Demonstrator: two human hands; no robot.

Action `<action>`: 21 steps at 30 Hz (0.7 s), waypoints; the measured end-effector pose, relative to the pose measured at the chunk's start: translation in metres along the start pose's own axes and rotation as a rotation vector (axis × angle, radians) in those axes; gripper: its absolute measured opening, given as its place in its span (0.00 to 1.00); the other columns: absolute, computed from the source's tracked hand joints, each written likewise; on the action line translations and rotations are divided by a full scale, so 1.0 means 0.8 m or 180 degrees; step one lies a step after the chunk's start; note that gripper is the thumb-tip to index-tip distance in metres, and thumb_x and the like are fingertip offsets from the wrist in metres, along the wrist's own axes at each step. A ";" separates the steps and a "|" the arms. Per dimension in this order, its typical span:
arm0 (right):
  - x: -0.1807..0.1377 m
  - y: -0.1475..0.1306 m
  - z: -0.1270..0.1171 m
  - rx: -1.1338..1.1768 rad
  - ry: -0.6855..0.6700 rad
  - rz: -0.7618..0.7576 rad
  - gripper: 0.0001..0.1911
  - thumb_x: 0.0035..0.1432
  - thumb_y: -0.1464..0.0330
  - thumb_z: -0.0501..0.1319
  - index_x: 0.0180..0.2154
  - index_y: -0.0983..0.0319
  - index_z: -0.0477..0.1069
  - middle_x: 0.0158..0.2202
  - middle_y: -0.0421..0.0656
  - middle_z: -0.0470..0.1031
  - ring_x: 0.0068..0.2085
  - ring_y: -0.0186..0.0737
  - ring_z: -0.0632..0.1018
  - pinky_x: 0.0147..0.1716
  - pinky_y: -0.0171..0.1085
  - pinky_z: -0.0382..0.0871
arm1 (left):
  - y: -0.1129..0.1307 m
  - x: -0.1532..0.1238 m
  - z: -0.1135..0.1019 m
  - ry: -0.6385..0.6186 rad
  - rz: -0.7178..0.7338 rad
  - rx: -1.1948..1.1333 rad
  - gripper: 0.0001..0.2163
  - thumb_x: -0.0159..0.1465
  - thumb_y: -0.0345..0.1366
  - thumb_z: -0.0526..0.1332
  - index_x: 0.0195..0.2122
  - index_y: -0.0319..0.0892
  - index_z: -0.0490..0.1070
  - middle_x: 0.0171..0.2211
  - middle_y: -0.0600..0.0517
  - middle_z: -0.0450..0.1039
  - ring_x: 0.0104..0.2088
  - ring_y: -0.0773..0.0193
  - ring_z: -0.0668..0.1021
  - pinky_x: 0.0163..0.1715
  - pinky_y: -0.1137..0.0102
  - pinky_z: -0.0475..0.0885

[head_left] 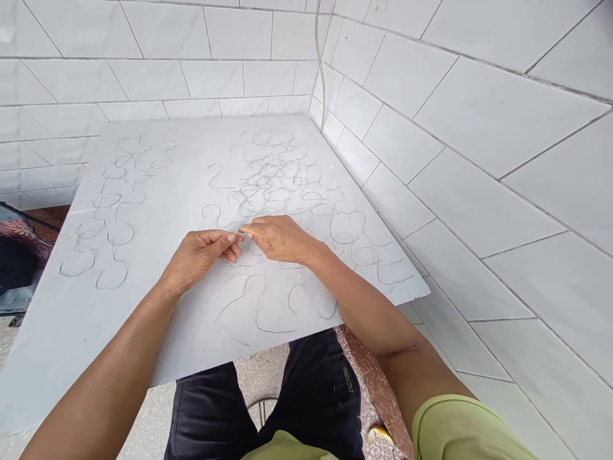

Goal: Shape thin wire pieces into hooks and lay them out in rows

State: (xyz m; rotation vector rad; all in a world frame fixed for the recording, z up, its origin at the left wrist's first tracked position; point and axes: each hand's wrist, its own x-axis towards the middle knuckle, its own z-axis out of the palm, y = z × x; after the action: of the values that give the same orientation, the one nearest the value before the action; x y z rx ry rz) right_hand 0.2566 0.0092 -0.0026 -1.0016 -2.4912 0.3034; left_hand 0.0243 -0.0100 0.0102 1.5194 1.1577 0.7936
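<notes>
My left hand (205,251) and my right hand (280,237) meet near the middle of the board, fingertips almost touching. Between them both pinch a thin bent wire, mostly hidden by the fingers. Around and beyond my right hand lies a tangle of curved wires (268,182) on the white board. Nearer to me, below the hands, rest a few loose S-shaped wires (258,313). Farther left are two rows of similar hooked wires (117,237), spaced apart from the tangle.
The white board (172,345) reaches to tiled walls (225,76) at the back and right. A pale cable (321,64) hangs down in the corner. Dark fabric items (22,255) stand off the left edge. My legs (215,409) are under the front edge.
</notes>
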 end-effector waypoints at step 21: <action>0.001 0.008 0.015 -0.0428 0.0013 -0.0058 0.19 0.72 0.76 0.47 0.51 0.61 0.75 0.29 0.41 0.70 0.29 0.37 0.63 0.28 0.38 0.48 | -0.006 0.007 0.016 0.0927 -0.0612 -0.1760 0.10 0.62 0.38 0.72 0.36 0.35 0.83 0.30 0.50 0.73 0.29 0.68 0.73 0.41 0.64 0.79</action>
State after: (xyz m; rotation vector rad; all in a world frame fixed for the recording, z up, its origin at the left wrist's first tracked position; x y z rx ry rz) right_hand 0.2545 0.0139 -0.0150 -1.0297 -2.5435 0.1295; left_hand 0.0366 -0.0091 0.0017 0.8432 1.1477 1.1161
